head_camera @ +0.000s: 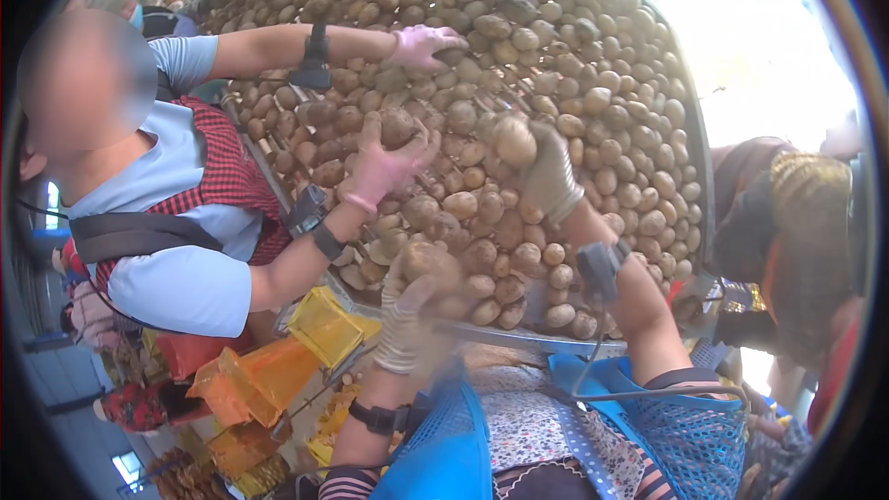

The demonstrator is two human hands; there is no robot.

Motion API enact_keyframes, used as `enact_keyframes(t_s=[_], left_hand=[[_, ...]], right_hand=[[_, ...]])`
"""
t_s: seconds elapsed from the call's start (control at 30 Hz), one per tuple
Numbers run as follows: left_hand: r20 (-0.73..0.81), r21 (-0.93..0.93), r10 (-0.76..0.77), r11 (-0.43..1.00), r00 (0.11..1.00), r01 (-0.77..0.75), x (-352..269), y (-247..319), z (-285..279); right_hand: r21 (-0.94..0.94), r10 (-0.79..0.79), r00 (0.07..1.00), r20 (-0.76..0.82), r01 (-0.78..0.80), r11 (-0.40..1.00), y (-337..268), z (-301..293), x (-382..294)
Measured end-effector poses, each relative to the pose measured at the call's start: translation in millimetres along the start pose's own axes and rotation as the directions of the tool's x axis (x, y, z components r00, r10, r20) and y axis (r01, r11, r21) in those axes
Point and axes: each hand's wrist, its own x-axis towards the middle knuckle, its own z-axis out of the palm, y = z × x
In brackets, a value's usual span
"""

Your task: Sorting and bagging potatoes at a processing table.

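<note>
Many potatoes point(486, 205) cover a large metal-rimmed sorting table point(500, 337). My left hand point(406, 319), in a whitish striped glove, is at the near edge with its fingers around a large brownish potato point(425, 260); the area beside it is blurred. Farther out and to the right, my right hand point(552, 170), in a similar glove, grips a pale potato point(514, 141) above the others. Both of my wrists bear dark straps with small devices.
At the left a co-worker's pink-gloved hands point(385, 163) handle potatoes close to mine. Yellow point(326, 326) and orange plastic baskets point(260, 375) stand at the lower left. Another person point(806, 243) is beyond the table's right rim. A cable runs by my right forearm.
</note>
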Motion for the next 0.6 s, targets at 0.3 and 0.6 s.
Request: enact_keyframes(t_s=[0.3,0.6], left_hand=[[-0.01,-0.54,-0.285,0.808,0.958,0.235,-31.4,-16.7,-79.8],[-0.276,-0.624,-0.267,0.78,0.923,0.039,-73.5,3.5,-230.0]], right_hand=[[-0.875,0.067,0.928,0.365,0.318,0.364,156.3,43.6,-117.0],[-0.857,-0.009,0.901,0.433,0.408,-0.316,183.9,74.4,-101.3]])
